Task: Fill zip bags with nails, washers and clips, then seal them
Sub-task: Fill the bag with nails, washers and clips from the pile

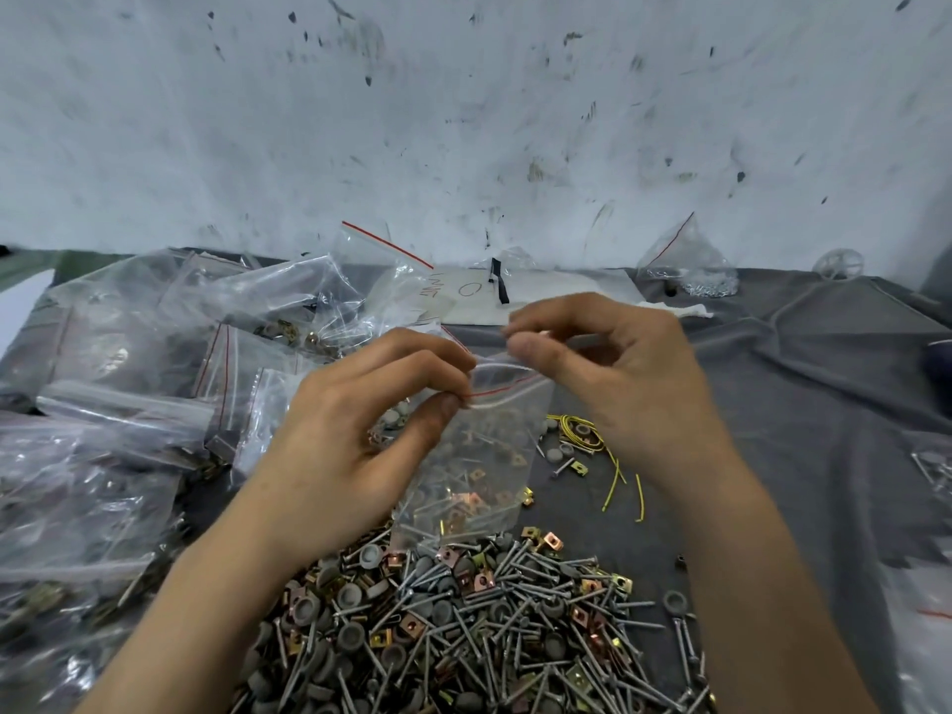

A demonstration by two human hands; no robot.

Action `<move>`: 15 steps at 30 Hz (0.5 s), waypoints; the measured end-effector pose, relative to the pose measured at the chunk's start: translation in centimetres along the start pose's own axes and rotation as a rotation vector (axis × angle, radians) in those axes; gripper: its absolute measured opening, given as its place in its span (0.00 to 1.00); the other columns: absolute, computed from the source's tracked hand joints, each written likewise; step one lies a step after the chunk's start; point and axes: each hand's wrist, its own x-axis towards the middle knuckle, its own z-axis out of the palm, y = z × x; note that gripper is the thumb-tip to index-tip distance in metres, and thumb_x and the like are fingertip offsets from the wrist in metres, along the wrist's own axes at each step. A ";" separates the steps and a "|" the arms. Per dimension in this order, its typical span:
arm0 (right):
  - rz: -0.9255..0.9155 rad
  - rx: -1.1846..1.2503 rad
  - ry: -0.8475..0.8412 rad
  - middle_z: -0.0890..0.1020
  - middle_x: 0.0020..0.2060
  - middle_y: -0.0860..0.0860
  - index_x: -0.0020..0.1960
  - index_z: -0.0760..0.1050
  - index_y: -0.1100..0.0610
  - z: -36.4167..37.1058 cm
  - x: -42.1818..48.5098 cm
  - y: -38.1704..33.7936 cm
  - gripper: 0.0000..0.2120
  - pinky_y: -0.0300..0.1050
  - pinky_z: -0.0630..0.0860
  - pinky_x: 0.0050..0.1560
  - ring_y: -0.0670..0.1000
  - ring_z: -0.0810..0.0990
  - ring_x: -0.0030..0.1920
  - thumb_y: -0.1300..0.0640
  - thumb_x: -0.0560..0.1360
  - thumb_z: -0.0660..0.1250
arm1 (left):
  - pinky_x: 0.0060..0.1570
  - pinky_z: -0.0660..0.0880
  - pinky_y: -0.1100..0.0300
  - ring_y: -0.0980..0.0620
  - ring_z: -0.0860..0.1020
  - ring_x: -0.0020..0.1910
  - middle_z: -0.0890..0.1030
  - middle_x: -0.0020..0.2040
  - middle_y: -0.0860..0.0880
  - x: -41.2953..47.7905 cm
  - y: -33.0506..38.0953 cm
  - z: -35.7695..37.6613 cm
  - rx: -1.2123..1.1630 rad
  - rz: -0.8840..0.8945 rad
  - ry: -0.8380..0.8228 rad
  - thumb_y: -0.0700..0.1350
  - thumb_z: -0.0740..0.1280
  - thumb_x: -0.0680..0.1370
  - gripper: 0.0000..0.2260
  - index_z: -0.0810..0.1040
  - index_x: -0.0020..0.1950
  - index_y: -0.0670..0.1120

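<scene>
Your left hand (355, 430) and right hand (618, 373) each pinch the clear zip bag (484, 471) at its red-lined mouth: gaping open, seemingly empty, above the hardware pile (463, 620).

Even, soft light; wide-angle bending at edges, slight blur on left.

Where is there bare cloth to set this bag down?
Bare grey cloth for the zip bag lies right of the right hand, past the yellow wires. Crowded: filled bags at left, the loose hardware pile in front.
</scene>
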 end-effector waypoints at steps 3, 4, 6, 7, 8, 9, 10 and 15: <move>0.140 -0.143 0.048 0.79 0.28 0.42 0.37 0.79 0.48 -1.0 0.6 1.3 0.10 0.29 0.67 0.31 0.39 0.74 0.29 0.62 0.72 0.71 | 0.50 0.72 0.67 0.56 0.80 0.54 0.81 0.52 0.53 0.0 -0.2 -0.3 0.019 -0.020 0.032 0.45 0.62 0.78 0.10 0.81 0.45 0.43; 0.227 -0.293 -0.041 0.78 0.28 0.43 0.36 0.77 0.48 -1.3 0.6 2.1 0.12 0.29 0.67 0.29 0.40 0.73 0.28 0.63 0.72 0.70 | 0.50 0.71 0.68 0.56 0.79 0.53 0.81 0.52 0.52 0.0 -0.3 -0.4 0.019 -0.023 0.043 0.45 0.62 0.78 0.10 0.81 0.45 0.43; 0.436 -0.552 -0.340 0.77 0.29 0.46 0.36 0.75 0.49 -1.2 0.3 3.6 0.11 0.31 0.69 0.27 0.42 0.74 0.27 0.63 0.72 0.70 | 0.51 0.72 0.67 0.55 0.79 0.53 0.81 0.52 0.52 0.0 -0.4 -0.4 0.013 -0.018 0.062 0.45 0.62 0.78 0.09 0.81 0.45 0.43; 0.533 -0.622 -0.467 0.79 0.31 0.50 0.37 0.76 0.51 -0.8 0.0 4.4 0.10 0.35 0.73 0.28 0.45 0.76 0.27 0.64 0.72 0.69 | 0.51 0.73 0.65 0.55 0.79 0.54 0.80 0.52 0.52 0.0 -0.5 -0.4 0.010 -0.014 0.068 0.44 0.62 0.78 0.09 0.81 0.45 0.42; 0.608 -0.689 -0.566 0.81 0.34 0.53 0.40 0.78 0.54 -0.1 -0.2 5.2 0.07 0.40 0.78 0.32 0.49 0.79 0.30 0.66 0.72 0.69 | 0.51 0.73 0.64 0.55 0.79 0.54 0.80 0.52 0.52 0.0 -0.5 -0.4 0.007 -0.012 0.069 0.45 0.62 0.78 0.10 0.81 0.45 0.42; 0.658 -0.761 -0.637 0.83 0.40 0.57 0.45 0.78 0.58 0.6 -0.5 5.9 0.06 0.46 0.81 0.39 0.53 0.82 0.36 0.67 0.71 0.69 | 0.51 0.74 0.63 0.55 0.79 0.54 0.80 0.52 0.52 0.0 -0.6 -0.4 0.002 -0.011 0.070 0.45 0.62 0.78 0.10 0.81 0.45 0.42; 0.695 -0.810 -0.689 0.82 0.47 0.59 0.50 0.78 0.61 1.2 -0.6 6.5 0.10 0.50 0.82 0.45 0.56 0.83 0.42 0.67 0.70 0.70 | 0.51 0.74 0.62 0.55 0.80 0.54 0.80 0.52 0.52 0.0 -0.6 -0.4 -0.003 -0.010 0.070 0.45 0.62 0.78 0.10 0.81 0.45 0.42; 0.784 -0.775 -0.808 0.75 0.55 0.61 0.50 0.70 0.60 2.7 -0.8 8.7 0.13 0.51 0.82 0.43 0.57 0.81 0.39 0.67 0.71 0.72 | 0.51 0.75 0.60 0.55 0.80 0.54 0.81 0.52 0.52 0.0 -0.6 -0.4 -0.004 -0.003 0.070 0.45 0.62 0.78 0.10 0.81 0.45 0.42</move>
